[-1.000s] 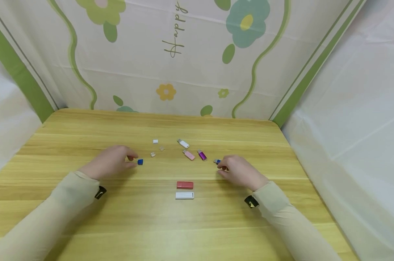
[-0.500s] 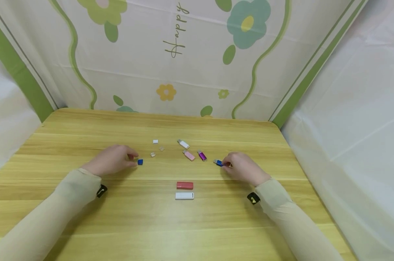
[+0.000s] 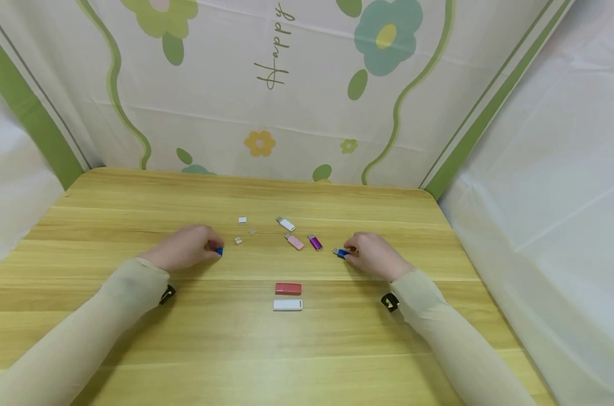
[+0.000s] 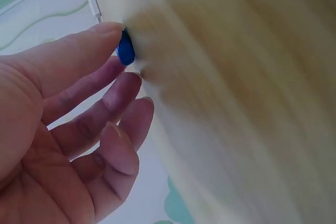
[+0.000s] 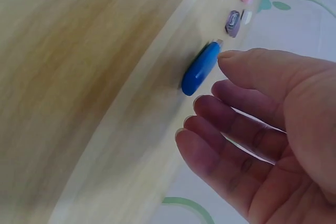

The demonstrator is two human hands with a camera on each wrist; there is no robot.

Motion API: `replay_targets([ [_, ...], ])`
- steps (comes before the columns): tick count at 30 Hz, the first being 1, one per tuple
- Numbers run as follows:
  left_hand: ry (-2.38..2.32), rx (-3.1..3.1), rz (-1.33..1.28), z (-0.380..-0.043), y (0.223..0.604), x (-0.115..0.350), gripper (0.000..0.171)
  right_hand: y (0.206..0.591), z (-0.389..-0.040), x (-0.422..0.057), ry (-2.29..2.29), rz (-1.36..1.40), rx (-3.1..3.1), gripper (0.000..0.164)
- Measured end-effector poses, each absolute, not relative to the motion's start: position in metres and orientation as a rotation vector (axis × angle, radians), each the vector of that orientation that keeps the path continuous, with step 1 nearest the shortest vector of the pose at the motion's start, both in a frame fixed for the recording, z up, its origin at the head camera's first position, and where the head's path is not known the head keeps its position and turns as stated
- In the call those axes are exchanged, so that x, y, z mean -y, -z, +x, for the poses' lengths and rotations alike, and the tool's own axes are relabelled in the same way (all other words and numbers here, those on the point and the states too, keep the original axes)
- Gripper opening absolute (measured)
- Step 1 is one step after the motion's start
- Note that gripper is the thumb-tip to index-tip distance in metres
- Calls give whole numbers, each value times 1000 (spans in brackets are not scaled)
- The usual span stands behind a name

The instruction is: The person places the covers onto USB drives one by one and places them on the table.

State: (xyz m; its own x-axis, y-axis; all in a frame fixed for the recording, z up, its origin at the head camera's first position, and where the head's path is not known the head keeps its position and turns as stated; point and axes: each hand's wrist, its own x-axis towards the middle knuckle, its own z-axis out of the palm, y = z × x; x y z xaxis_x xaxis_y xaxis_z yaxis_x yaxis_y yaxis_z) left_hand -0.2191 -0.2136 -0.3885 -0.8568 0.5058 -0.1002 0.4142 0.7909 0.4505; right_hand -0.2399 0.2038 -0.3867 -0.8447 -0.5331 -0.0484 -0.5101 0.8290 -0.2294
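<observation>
In the head view my left hand pinches a small blue USB cap between thumb and forefinger, low over the table. The left wrist view has the thumb on one side of this blue cap; the other fingers are loosely bent below. On the other side my right hand is beside a blue USB stick, its metal plug pointing left. From the right wrist, the blue stick lies on the wood with its body uncovered, the thumb tip right by its plug end and a gap between thumb and fingers.
Uncapped white, pink and purple USB sticks lie between the hands. A white cap and two clear caps are left of them. Nearer lie a red stick and a capped white stick.
My left hand has moved slightly right and its fingertips have come together on the blue cap. The right hand has drawn back a little, showing more of the blue stick.
</observation>
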Motion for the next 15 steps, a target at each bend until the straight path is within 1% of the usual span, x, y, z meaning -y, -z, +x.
replay_targets([
  [1, -618, -2763, 736, -220, 388, 213, 1, 388, -241, -203, 314, -831, -2898, 24],
  [5, -596, -2767, 792, -220, 388, 209, 10, 392, -245, -202, 300, -842, -2888, 21],
  [7, -587, -2775, 809, -220, 388, 207, 11, 393, -246, -201, 292, -849, -2885, 18],
  [15, -602, -2768, 814, -218, 388, 203, 9, 394, -247, -195, 304, -833, -2857, 10],
])
